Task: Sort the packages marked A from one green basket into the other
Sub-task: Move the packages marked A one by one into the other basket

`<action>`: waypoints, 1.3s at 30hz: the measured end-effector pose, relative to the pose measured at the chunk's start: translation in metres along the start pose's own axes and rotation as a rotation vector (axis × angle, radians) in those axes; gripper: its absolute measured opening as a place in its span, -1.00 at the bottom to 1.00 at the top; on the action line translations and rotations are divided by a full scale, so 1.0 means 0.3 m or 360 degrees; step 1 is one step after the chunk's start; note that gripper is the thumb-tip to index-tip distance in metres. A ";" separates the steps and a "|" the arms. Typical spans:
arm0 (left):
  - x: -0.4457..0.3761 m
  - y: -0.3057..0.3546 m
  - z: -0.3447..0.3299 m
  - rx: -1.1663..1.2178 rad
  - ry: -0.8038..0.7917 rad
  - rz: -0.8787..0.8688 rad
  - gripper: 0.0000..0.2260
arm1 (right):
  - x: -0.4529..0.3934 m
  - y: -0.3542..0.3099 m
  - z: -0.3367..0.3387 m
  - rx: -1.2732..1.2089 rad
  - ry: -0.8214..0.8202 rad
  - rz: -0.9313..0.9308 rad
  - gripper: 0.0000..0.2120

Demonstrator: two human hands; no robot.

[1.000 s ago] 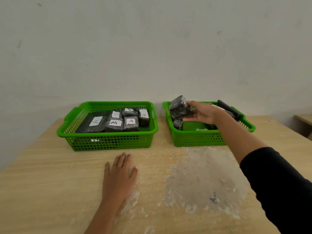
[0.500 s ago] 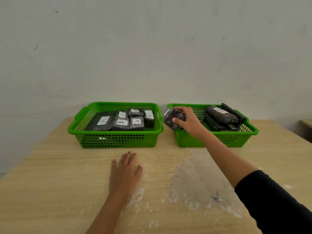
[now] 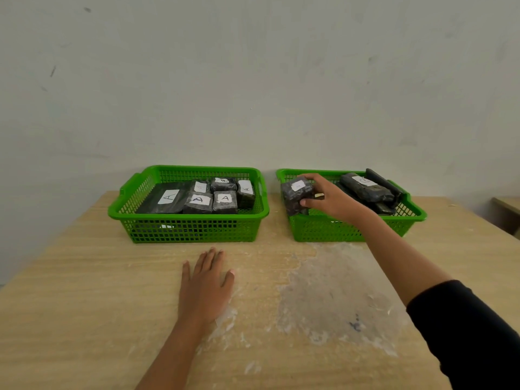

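Note:
Two green baskets stand side by side at the back of the wooden table. The left basket (image 3: 185,230) holds several black packages with white labels marked A (image 3: 225,201). The right basket (image 3: 318,229) holds a few long black packages (image 3: 365,188) stacked at its far right. My right hand (image 3: 332,199) is shut on a small black package (image 3: 297,194) with a white label whose mark I cannot read, and holds it over the left end of the right basket. My left hand (image 3: 206,285) lies flat on the table with the fingers apart, in front of the left basket.
A pale worn patch (image 3: 337,294) marks the table top in front of the right basket. A plain wall rises right behind both baskets. Another wooden surface (image 3: 506,209) shows at the far right edge.
My right hand has carried the small black package leftward and down to the left end of the right basket. The left hand has stayed flat on the table.

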State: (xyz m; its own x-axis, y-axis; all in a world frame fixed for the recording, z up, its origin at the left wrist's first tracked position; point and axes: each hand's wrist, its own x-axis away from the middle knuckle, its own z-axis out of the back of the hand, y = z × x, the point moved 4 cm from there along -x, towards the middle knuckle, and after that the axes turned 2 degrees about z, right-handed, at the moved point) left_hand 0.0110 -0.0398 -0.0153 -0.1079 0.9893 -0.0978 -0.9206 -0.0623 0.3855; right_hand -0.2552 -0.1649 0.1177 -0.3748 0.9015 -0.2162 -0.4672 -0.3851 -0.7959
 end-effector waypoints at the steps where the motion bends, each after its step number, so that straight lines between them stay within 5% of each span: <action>1: 0.000 0.001 -0.001 -0.0001 -0.0002 0.0000 -0.48 | -0.003 -0.002 0.004 0.0016 -0.0014 -0.0019 -0.47; 8: -0.003 0.001 0.003 -0.0014 -0.0006 -0.0001 -0.48 | -0.073 -0.087 0.001 -0.0136 -0.0156 -0.0087 -0.51; 15: -0.002 -0.002 0.003 0.0009 0.0003 -0.0002 -0.47 | -0.268 -0.252 -0.141 0.0539 -0.0267 0.0246 -0.49; 22: -0.005 -0.004 0.001 -0.0006 0.0018 -0.0002 -0.46 | -0.397 -0.214 -0.300 0.1366 -0.0591 0.0150 -0.43; 32: -0.007 -0.004 -0.006 0.0013 0.0028 0.0008 -0.46 | -0.401 -0.174 -0.333 0.0854 -0.0891 -0.0165 -0.45; 39: -0.005 -0.001 -0.003 0.0031 0.0036 0.0001 -0.46 | -0.414 -0.177 -0.343 0.1481 -0.0735 0.0040 -0.41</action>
State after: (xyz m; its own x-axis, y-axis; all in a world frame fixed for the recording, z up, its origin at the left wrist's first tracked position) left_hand 0.0111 -0.0413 -0.0161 -0.1174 0.9860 -0.1182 -0.9129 -0.0602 0.4037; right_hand -0.1013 -0.2360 0.1287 -0.5718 0.8032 0.1673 -0.8147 -0.5798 -0.0008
